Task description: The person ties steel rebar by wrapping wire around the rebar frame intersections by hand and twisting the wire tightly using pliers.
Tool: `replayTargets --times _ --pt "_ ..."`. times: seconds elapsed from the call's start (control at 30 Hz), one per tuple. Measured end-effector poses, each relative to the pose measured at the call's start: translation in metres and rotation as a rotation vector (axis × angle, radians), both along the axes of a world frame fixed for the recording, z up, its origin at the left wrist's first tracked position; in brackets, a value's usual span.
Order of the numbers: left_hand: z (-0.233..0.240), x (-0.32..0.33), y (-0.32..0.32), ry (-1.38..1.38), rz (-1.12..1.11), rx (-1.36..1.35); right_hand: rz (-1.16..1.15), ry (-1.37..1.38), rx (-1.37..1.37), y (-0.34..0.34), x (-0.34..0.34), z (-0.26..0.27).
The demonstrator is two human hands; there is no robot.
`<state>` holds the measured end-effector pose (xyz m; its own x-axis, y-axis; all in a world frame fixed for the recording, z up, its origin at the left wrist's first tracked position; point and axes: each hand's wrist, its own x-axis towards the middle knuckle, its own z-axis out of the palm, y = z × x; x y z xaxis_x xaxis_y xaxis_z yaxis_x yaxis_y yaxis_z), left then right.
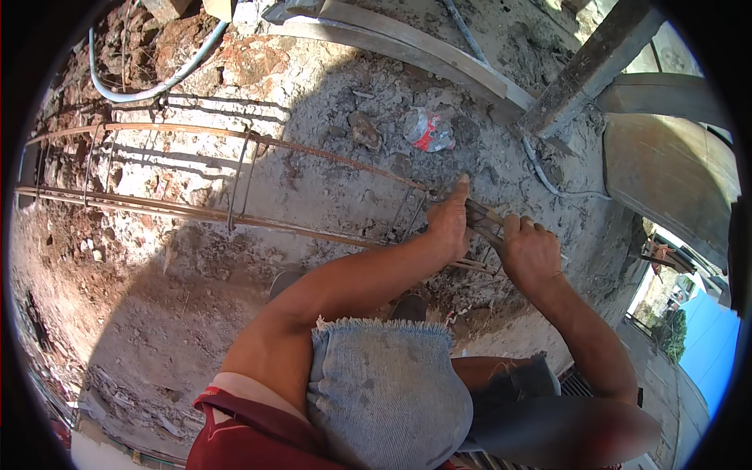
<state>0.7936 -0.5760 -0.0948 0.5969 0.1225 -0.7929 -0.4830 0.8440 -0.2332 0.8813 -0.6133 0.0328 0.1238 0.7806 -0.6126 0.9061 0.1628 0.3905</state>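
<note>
My left hand [449, 226] closes around the upper bar at the right part of a rebar cage [335, 155], thumb pointing up and most fingers hidden. Close beside it, my right hand [531, 249] grips the dark handles of a metal hand tool [484, 228], which looks like pincers. Its head is hidden by my left hand. Rusty long bars run left from my hands, joined by thin wire stirrups [238, 179]. The lower bars [305, 232] pass beneath my left forearm.
A crushed plastic bottle [429, 130] and a stone [364, 130] lie beyond the cage. Wooden boards [411, 44] and a post [593, 70] stand farther off. A pale hose [158, 88] loops at upper left. My denim-covered knee [382, 388] is close below my hands.
</note>
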Motion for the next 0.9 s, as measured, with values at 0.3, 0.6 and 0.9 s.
replayTargets --times 0.3,0.6,0.9 --pt "-0.003 -0.012 -0.003 -0.191 -0.095 0.000 -1.630 0.850 -0.363 -0.002 -0.003 0.007" --pt "-0.022 -0.024 -0.011 -0.365 -0.178 0.115 -0.553 0.424 -0.030 -0.001 -0.027 0.028" --pt "0.016 -0.042 0.028 -0.333 -0.025 0.322 -0.588 0.461 0.275 -0.033 -0.023 0.026"
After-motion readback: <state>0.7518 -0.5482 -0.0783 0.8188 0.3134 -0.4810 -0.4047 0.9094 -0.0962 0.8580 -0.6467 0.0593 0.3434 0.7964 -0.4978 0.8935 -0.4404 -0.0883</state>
